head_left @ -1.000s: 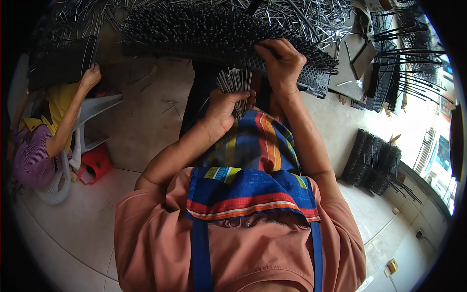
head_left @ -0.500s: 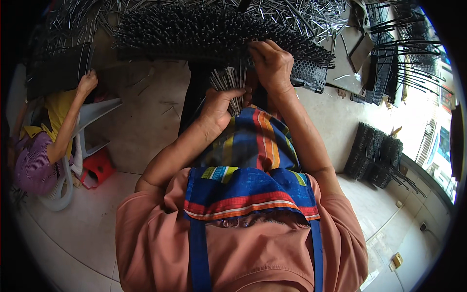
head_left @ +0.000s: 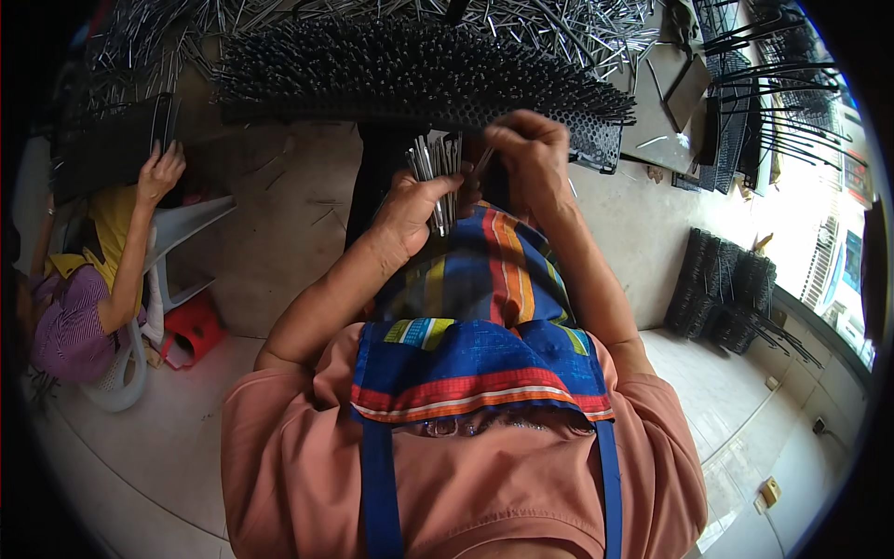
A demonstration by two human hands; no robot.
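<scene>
My left hand [head_left: 414,210] is closed around a bundle of thin metal rods [head_left: 434,168], held roughly upright above my lap. Just to its right, my right hand [head_left: 535,158] has its fingers pinched together near the bundle's side. A blurred thin streak below those fingertips looks like a single rod. Beyond both hands lies a long black perforated rack [head_left: 596,140], with dark rods standing densely packed in its holes. My right hand is in front of the rack's near edge, close to a stretch of bare holes at the right end.
Loose metal rods [head_left: 605,28] lie heaped behind the rack. At left, a seated person [head_left: 74,317] has a hand on a dark panel [head_left: 102,149], beside a red container [head_left: 193,328]. Black wire racks [head_left: 717,289] stand on the floor at right; others hang above.
My right hand has come down from the rack's standing rods toward the bundle. The bundle in my left hand has shifted slightly. At left, the other person's hand has opened out against the panel.
</scene>
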